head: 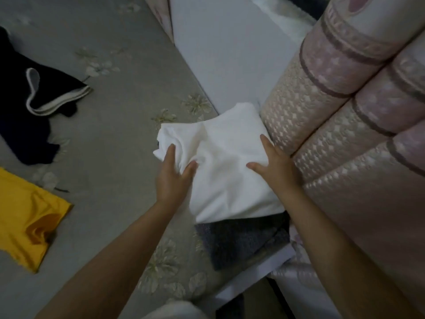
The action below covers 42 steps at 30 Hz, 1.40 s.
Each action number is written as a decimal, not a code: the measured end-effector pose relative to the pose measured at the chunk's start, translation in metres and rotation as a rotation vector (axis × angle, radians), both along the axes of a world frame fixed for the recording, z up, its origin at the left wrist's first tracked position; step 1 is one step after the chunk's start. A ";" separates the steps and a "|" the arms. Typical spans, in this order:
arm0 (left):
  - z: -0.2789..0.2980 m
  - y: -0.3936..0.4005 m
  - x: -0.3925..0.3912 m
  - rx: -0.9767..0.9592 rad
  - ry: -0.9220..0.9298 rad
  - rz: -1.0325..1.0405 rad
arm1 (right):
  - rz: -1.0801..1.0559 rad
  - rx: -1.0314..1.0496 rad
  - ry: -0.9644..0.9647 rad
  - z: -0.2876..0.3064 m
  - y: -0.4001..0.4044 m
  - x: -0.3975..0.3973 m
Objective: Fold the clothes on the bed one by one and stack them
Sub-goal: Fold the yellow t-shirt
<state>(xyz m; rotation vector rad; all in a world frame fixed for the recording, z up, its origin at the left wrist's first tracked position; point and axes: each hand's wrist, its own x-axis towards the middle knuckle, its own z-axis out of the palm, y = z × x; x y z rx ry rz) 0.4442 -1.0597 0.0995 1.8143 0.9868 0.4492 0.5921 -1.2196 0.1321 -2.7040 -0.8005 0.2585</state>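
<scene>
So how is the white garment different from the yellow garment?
The white garment is folded into a compact block; the yellow garment lies loose and rumpled. The white one sits on a grey folded piece; the yellow one lies directly on the bed sheet. Both hands press the white one; nothing touches the yellow. Both are plain-coloured.

A bedroom in a private home: a bed [119, 93] w/ a grey floral-print sheet fills most of the view, padded pink-and-cream headboard [345, 107] at right. Loose clothes lie on the sheet, incl. a dark garment [27, 107] w/ white trim and a yellow T-shirt [25, 217]. A folded white top [230, 162] sits on a grey folded item [241, 240] near the headboard.
</scene>
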 end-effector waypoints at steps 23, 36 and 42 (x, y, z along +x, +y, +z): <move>-0.078 -0.018 -0.126 0.271 0.909 0.196 | 0.726 -0.111 0.052 -0.123 0.079 -0.098; -0.034 0.046 -0.465 0.285 0.805 0.560 | 0.987 -0.078 -0.080 -0.087 0.209 -0.369; -0.048 0.080 -0.579 0.299 0.837 0.603 | 0.919 -0.113 -0.076 -0.098 0.248 -0.429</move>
